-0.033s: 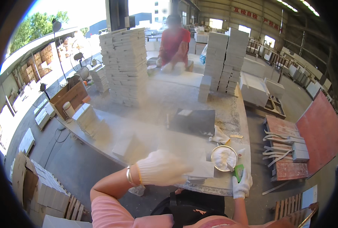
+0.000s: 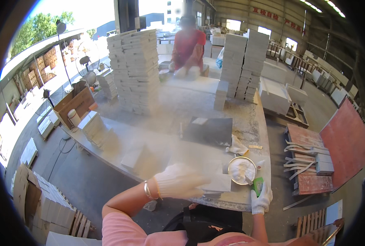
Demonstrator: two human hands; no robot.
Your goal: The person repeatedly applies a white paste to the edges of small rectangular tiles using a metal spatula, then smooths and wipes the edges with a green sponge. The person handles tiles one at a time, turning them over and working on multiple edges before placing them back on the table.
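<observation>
My left hand (image 2: 179,180), in a white knit glove, reaches across the front of the dusty table (image 2: 248,201). It is over or beside a low stack of pale flat tiles (image 2: 218,184). Haze and motion smear its fingers, so what they hold, if anything, does not show. At the table's right front corner, my right hand (image 2: 262,200), also gloved, is closed round a small green flat-sided thing (image 2: 257,185). Just beyond it sits a round bowl (image 2: 230,175) of white powder (image 2: 242,168), with a small grey metal piece at its near rim.
A black sheet (image 2: 211,130), a crumpled cloth (image 2: 237,145) and tall tile stacks (image 2: 133,74) stand farther back. A co-worker in a red shirt (image 2: 188,47) is across the table. White dust hangs over the middle. A red-brown board rack (image 2: 313,160) stands to the right.
My left hand and forearm have shifted slightly to the right. My right hand keeps its place with the green thing.
</observation>
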